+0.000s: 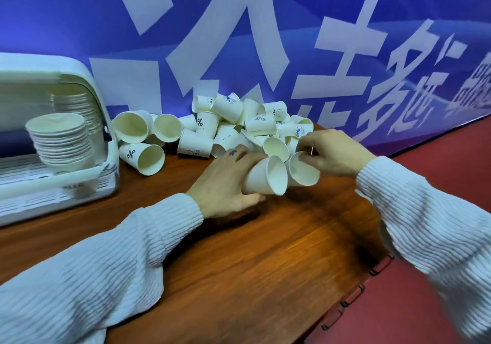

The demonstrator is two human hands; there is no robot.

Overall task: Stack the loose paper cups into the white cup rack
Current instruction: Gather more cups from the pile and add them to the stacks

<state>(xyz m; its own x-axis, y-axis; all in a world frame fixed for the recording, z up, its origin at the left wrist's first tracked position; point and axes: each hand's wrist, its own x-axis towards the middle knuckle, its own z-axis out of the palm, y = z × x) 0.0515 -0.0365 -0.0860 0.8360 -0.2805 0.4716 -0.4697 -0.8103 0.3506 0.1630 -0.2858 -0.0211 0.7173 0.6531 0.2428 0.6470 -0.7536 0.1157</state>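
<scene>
A heap of loose white paper cups [239, 123] lies on the wooden table against the blue banner. My left hand [225, 181] grips one paper cup [265, 177] on its side, mouth toward the right. My right hand [332, 152] pinches the rim of a second cup [303, 169] right beside it, the two rims almost touching. The white cup rack [106, 141] stands at the left with a stack of nested cups [62, 144] inside and a second stack [74, 104] behind it.
The wooden table [252, 250] ends at the right in an edge with dark drawer handles [350, 301], and red floor lies beyond. A blue banner [265, 37] with large white characters closes off the back. Three loose cups [143, 141] lie beside the rack.
</scene>
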